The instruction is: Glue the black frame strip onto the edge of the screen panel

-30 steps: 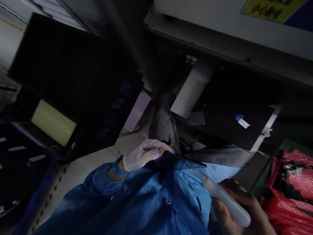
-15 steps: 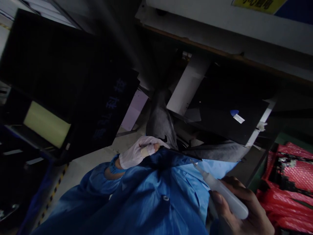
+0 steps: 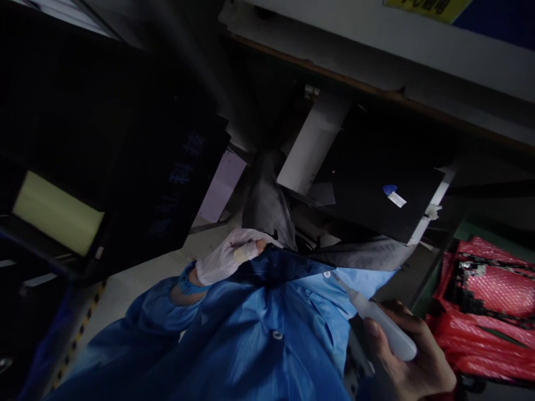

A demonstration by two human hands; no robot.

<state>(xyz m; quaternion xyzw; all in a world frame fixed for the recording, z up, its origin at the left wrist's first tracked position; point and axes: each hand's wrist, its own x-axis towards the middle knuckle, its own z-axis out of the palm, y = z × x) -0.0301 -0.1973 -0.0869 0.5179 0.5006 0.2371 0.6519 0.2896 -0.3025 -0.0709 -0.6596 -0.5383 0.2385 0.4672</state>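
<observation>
- Right hand [image 3: 407, 359] wrapped round the bottle [image 3: 387, 329]: light, soft plastic, squeeze mid-body (thin nozzle bends).
- Left hand [image 3: 225, 258], gloved, pinches the dark panel [image 3: 284, 262] edge: stiff, thin.

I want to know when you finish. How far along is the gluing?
Done: nothing I can see. In hand: the right hand holds a white squeeze bottle, nozzle near a dark panel's edge, which the gloved left hand steadies. Left: can't tell.

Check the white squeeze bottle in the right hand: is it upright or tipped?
Tipped. The white squeeze bottle lies slanted in the right hand, its thin nozzle pointing up-left toward the blue coat.
</observation>
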